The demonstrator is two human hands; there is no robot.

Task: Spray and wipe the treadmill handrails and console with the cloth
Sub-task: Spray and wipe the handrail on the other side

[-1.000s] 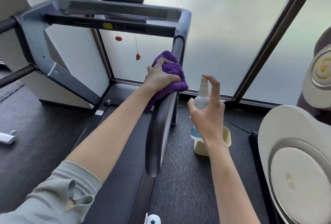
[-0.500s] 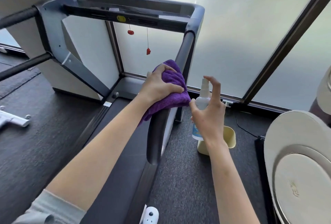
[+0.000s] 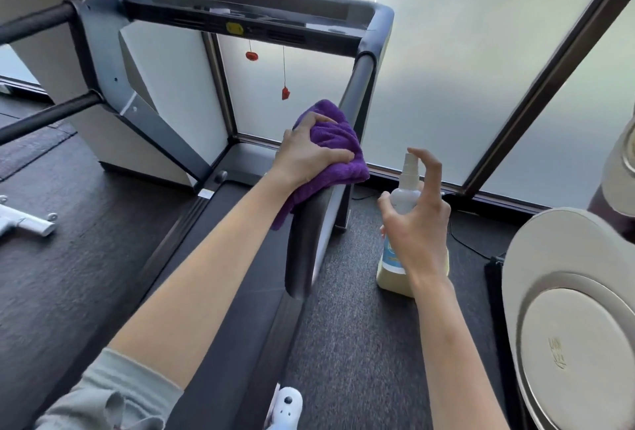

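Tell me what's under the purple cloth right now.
The purple cloth is draped over the treadmill's right handrail, with the left hand gripping it from above. The stretch of rail beneath the cloth is covered, so its surface can't be seen.

Windows: frosted glass panes (image 3: 464, 62) in dark frames ahead of me, glowing with daylight.
Floor: dark carpet (image 3: 357, 343) under me.

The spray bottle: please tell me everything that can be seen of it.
The spray bottle is small, translucent white plastic, with a narrow white pump nozzle on top and a blue label low down. It stands upright in the air, gripped by the right hand, index finger arched over the nozzle, right of the handrail.
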